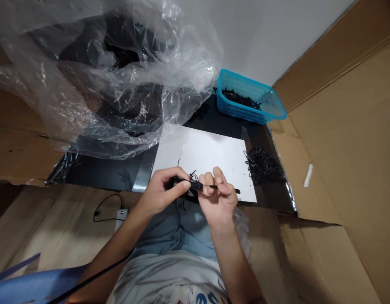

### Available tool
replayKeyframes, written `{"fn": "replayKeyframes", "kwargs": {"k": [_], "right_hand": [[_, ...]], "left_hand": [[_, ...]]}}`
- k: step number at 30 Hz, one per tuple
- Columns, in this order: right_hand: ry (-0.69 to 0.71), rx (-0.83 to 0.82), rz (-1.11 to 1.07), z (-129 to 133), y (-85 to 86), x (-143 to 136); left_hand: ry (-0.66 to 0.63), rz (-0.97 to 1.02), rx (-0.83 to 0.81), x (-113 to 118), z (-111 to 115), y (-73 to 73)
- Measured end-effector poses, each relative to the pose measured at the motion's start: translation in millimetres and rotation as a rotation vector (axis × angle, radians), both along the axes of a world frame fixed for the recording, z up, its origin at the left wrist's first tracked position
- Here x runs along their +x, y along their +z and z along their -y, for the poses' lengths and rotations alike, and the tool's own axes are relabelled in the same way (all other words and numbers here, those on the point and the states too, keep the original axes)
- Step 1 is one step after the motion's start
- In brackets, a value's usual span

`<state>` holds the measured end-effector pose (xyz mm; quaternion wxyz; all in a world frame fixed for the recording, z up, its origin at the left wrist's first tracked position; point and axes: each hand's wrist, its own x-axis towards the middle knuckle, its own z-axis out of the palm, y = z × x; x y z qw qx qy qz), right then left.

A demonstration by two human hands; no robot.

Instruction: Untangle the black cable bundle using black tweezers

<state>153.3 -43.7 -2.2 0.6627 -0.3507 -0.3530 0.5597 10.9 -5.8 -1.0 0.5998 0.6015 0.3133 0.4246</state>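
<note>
Your left hand is curled shut around the thick black handle of a slim black pointed tool, and your right hand pinches a small tangle of thin black cord against its shaft, fingers folded close. Beneath both lies a smooth white sheet on the dark glossy tabletop. Right of your right hand sits a loose heap of black loops; beyond it, a turquoise perforated plastic basket. Crinkled clear plastic bagging billows beyond your left hand.
</note>
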Motion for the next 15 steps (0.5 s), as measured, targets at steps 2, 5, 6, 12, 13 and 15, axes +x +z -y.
{"fn": "replayKeyframes", "kwargs": {"k": [2, 5, 6, 12, 13, 15], "right_hand": [[0.008, 0.051, 0.036, 1.0, 1.7, 4.7], [-0.077, 0.122, 0.145, 8.7, -1.6, 17.5], [-0.134, 0.133, 0.219, 13.0, -4.1, 23.2], [-0.303, 0.116, 1.114, 37.0, -14.9, 53.7], [-0.262, 0.115, 1.241, 39.0, -13.4, 55.9], [-0.191, 0.117, 1.387, 41.6, -8.4, 58.3]], "left_hand": [[0.013, 0.005, -0.017, 0.0, 0.4, 0.8], [0.064, 0.023, -0.041, -0.5, 1.7, -1.1], [0.089, 0.026, -0.045, -0.7, 2.2, -2.5], [0.152, 0.057, -0.021, -1.0, 3.6, -10.3], [0.153, 0.057, -0.017, -0.7, 3.6, -10.6], [0.16, 0.054, -0.013, -0.2, 3.6, -10.2]]}}
